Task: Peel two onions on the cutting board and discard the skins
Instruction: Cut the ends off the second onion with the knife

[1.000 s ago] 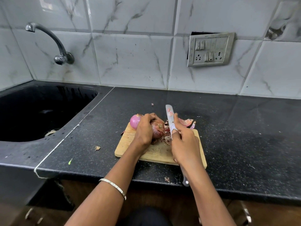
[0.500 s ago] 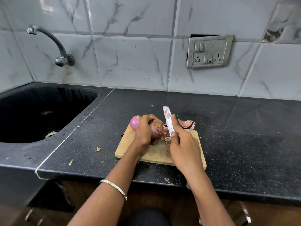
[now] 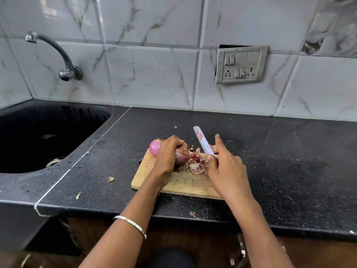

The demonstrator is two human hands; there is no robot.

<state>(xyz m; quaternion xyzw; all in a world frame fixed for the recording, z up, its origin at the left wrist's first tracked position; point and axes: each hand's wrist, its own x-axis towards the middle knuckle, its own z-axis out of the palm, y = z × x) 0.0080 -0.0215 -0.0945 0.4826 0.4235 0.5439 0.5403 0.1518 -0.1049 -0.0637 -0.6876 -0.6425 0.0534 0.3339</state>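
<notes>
One black counter [image 3: 270,161] has one sink [image 3: 38,136] at its left. One board [image 3: 183,182] lies on the counter. Two onions sit on the board. The left hand [image 3: 168,155] wraps round the dark onion [image 3: 182,154]. The pink onion [image 3: 155,147] sits just behind that hand. The right hand [image 3: 226,169] grips one knife [image 3: 201,141], tip up, with one finger straight. One pile of skins [image 3: 197,163] lies between the hands.

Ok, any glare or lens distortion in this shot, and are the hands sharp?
Head view: a soft glare patch on the wall tiles upper left; its wide lens bows the tile lines and countertop edge; left hand on the onion and right hand with the knife look fairly sharp; the sink is very dark.
</notes>
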